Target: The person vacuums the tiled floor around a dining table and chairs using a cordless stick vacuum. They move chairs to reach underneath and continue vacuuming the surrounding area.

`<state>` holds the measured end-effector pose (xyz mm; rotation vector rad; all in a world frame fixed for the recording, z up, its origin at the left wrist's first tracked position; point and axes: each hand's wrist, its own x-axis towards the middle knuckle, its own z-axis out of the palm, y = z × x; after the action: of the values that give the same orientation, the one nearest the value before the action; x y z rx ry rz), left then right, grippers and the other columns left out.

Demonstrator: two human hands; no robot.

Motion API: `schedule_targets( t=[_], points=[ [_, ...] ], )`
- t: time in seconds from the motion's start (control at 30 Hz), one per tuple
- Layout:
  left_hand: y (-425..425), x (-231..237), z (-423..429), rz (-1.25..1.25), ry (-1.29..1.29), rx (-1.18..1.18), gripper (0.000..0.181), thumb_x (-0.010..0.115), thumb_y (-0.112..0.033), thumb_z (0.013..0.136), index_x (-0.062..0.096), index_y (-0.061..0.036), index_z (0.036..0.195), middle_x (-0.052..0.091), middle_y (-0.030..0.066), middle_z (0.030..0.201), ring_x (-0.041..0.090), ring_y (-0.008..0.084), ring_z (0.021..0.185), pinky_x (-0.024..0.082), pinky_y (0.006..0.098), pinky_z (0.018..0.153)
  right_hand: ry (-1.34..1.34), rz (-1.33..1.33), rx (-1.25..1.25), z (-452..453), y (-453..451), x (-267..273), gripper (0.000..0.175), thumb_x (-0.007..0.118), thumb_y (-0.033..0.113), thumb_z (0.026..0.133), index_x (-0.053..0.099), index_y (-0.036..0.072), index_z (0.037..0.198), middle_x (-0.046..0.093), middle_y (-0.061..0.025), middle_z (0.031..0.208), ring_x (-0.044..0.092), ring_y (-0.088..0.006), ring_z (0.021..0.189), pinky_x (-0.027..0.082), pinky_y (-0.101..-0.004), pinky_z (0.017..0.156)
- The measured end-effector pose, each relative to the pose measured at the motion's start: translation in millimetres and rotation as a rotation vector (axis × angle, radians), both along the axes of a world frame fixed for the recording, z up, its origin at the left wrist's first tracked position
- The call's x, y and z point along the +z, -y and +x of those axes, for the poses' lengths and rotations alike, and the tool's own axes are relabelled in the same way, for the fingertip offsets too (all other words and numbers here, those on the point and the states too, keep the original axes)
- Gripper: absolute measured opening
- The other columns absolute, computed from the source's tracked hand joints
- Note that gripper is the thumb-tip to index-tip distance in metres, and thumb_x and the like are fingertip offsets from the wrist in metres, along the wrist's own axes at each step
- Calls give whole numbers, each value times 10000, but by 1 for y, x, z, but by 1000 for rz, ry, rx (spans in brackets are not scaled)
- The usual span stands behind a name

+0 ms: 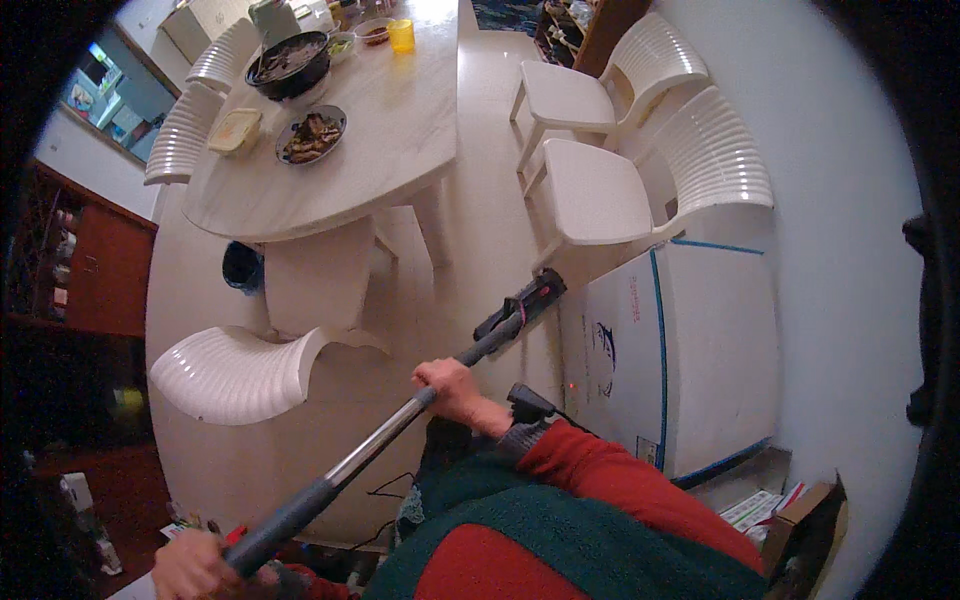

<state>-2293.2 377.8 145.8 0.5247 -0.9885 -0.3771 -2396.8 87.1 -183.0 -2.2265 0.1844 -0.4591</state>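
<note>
A long-handled floor-cleaning tool (pixel 375 442), perhaps a mop, slants across the view from lower left to upper right. My left hand (pixel 191 566) is closed around the dark grey grip at its near end. Further along, my right hand (pixel 450 386) wraps the pole just past its shiny metal section. The dark flat head (pixel 521 304) is over the pale floor (pixel 420 330), close to a large white box (pixel 615 360). Whether the head touches the floor I cannot tell.
A white chair (pixel 232 375) is pushed under the oval table (pixel 390 142), which bears dishes. Two more chairs (pixel 600 199) line the right wall. A dark bin (pixel 242 266) stands beneath the table. Black cables (pixel 382 517) trail near my feet; wooden cabinets (pixel 112 270) stand left.
</note>
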Motion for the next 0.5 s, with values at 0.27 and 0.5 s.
schedule_targets(
  t=[0.27,0.5],
  points=[
    [77,-75,33,274,157,-73,274,572,-153,923,647,-24,694,478,23,552,493,165,495,428,303,519,-80,-246,-216,17,85,-50,96,658,157,812,594,85,811,607,-120,778,595,-338,792,464,-436,719],
    [113,-99,32,449,14,147,205,575,-143,872,707,-34,758,535,42,572,550,202,530,482,360,594,-218,-355,-172,14,132,-69,92,658,172,816,612,93,828,618,-95,797,599,-318,828,448,-428,777]
  ],
)
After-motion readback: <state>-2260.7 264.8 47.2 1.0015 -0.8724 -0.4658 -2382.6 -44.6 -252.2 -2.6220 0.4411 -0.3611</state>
